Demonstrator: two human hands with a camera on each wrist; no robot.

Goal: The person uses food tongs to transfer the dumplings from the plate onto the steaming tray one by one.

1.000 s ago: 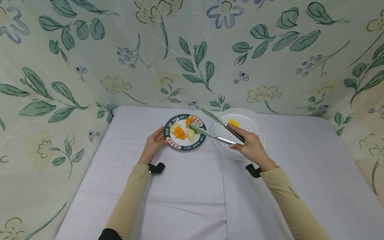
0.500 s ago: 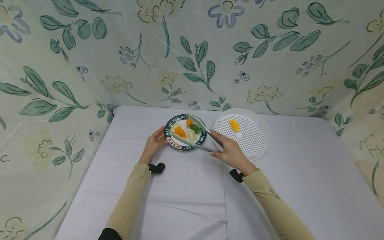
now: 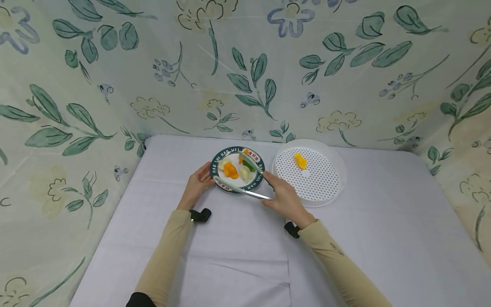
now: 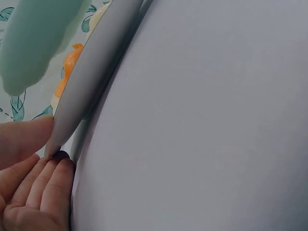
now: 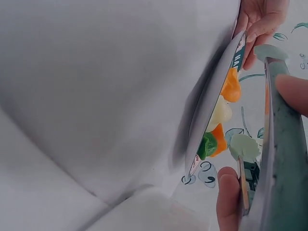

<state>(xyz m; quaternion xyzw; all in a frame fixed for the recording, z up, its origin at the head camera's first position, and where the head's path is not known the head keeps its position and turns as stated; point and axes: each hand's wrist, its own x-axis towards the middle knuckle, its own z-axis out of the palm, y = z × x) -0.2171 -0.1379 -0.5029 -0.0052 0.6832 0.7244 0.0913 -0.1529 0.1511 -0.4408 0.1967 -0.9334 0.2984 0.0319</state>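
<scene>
Left hand (image 3: 197, 181) pinches the plate (image 3: 230, 150) at its nine o'clock rim. Right hand (image 3: 285, 198), toward the plate's four o'clock, grips tongs (image 3: 249, 193); their arms stand wide apart above the plate. Tip contact cannot be determined. On the plate: orange piece (image 3: 231, 171) toward nine o'clock, pale piece (image 3: 244, 173) at four. Perforated tray (image 3: 318, 181) lies at the plate's three o'clock, yellow piece (image 3: 301, 161) at its eleven.
</scene>
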